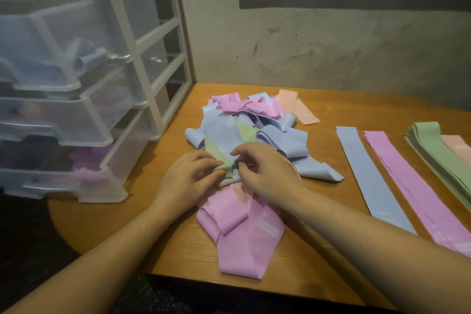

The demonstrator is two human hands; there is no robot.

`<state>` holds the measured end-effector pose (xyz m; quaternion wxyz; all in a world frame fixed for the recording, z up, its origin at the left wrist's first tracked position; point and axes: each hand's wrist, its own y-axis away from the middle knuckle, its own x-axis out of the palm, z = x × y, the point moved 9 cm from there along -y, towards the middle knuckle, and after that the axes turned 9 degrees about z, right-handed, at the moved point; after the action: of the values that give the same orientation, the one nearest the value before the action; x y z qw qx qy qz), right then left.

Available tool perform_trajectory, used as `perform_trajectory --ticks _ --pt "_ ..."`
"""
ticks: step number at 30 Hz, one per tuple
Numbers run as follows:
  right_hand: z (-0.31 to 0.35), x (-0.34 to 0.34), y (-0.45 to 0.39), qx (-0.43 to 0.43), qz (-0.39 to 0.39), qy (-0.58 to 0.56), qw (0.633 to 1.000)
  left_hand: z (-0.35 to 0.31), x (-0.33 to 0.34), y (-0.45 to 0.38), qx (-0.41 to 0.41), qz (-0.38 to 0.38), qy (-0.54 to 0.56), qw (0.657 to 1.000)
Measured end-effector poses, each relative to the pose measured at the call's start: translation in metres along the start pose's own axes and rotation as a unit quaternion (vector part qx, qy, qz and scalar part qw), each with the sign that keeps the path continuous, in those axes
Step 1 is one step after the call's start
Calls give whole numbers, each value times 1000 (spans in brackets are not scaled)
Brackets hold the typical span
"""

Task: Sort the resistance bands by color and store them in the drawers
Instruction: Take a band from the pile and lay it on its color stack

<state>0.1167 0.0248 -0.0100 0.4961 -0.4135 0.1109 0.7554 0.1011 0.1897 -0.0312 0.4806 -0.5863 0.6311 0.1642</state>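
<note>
A tangled pile of bands (254, 125) in blue, pink, green and peach lies mid-table. My left hand (188, 181) pinches the near end of a green band (224, 160) that runs back into the pile. My right hand (265, 173) has its fingers curled at that same end, beside a blue band; what they grip is hidden. A folded pink band (242, 232) lies in front of my hands. On the right, sorted strips lie flat: blue (367, 176), pink (413, 191), green (441, 158) and peach (458, 148).
A clear plastic drawer unit (76, 115) stands at the table's left edge, its drawers pulled out. One upper drawer holds blue bands (84, 58), the lowest holds purple-pink ones (86, 163). A wall rises behind the wooden table (158, 245).
</note>
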Motion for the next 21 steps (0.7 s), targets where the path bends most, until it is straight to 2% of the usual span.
perform_trajectory --ticks 3,7,11,21 --pt "5 5 8 -39 -37 22 998 -4 -7 5 9 -27 -9 1000" --pt "-1 12 19 -72 -52 47 995 -16 -3 9 61 -14 -43 997" --pt "2 3 26 -100 -106 54 988 -27 -1 12 104 -4 -66 992" --pt "4 4 27 -116 -105 32 987 -39 5 10 24 38 76 996"
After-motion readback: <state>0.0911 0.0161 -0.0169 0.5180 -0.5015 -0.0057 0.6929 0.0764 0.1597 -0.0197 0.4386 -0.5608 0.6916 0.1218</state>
